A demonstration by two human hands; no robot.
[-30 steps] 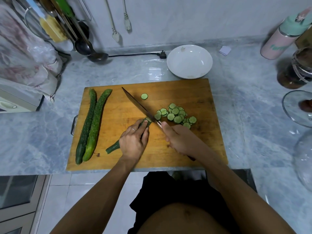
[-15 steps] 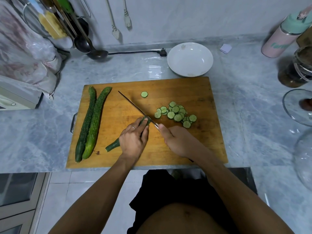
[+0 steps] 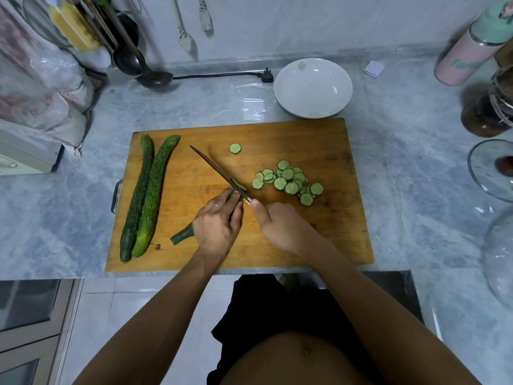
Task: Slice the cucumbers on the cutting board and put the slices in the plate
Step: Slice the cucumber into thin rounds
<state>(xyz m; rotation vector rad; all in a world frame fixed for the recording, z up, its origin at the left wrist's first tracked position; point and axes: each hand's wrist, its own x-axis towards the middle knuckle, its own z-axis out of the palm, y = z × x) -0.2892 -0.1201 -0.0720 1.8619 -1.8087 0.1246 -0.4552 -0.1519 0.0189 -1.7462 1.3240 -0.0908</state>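
Holding the knife [image 3: 219, 175] by its handle, your right hand [image 3: 280, 226] has its fingers curled round the grip, the blade angling away to the far left. Your left hand [image 3: 218, 226] presses curled fingers onto the cucumber [image 3: 183, 235] being cut, its stem end poking out left of that hand. A pile of slices [image 3: 288, 180] lies just beyond your right hand on the cutting board [image 3: 319, 245]. Two whole cucumbers [image 3: 147, 195] lie well left of your left hand. Farther beyond the slices, the plate [image 3: 313, 87] sits on the counter [image 3: 416, 190].
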